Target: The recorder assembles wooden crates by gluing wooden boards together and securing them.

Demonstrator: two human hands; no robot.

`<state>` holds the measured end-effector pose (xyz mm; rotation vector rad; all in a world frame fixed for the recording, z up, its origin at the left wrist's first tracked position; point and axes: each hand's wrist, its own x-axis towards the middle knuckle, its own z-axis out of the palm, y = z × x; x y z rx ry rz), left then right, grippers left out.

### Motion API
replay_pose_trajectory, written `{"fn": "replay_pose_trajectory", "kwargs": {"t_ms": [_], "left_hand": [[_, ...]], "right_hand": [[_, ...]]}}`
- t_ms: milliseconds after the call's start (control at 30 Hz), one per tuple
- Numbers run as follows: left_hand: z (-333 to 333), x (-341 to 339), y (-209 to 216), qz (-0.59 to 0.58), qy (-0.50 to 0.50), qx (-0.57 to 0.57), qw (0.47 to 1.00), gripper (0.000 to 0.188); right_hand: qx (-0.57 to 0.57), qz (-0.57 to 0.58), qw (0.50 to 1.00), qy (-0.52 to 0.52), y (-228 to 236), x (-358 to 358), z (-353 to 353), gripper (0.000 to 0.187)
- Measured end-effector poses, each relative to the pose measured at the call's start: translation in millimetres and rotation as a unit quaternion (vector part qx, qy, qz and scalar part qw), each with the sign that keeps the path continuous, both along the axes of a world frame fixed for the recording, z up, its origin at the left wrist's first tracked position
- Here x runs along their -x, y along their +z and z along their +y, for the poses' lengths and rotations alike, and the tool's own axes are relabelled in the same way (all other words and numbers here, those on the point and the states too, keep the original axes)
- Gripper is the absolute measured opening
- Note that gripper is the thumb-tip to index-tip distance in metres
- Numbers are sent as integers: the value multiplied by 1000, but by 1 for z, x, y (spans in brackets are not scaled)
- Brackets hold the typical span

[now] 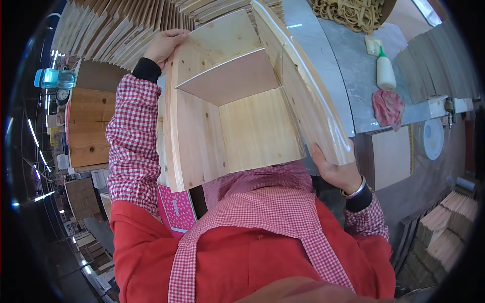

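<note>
In front of my body is an open wooden box (198, 136), tilted so its inside shows. A thin divider (230, 81) crosses it and splits it into two compartments. Along the edge of its right side panel (308, 91) runs a wet, shiny bead that looks like white glue. My left hand (164, 46) is closed on the box's far left corner. Down at the near right end, my right hand (334, 170) grips the side panel, thumb on the inner face and the fingers mostly hidden behind it.
Thin wooden boards (121, 30) stand in rows at the far left. A grey table (353, 76) on the right carries a white squeeze bottle (385, 73) with a green nozzle and a pink cloth (388, 108). Board stacks (444, 222) and a white bucket (433, 139) are at the right.
</note>
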<state>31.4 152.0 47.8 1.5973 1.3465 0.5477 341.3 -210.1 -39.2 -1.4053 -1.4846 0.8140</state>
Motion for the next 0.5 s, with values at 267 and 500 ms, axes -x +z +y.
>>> {"fn": "replay_pose_trajectory", "kwargs": {"t_ms": [267,500], "left_hand": [[-7,11,-9,-1,9,-30,1000,24],[7,22,-36,59,-27,-94,993,23]], "right_hand": [[-3,-29,998,51,5,21,-3,71],[1,-60,997,54,4,38,-7,66]]}}
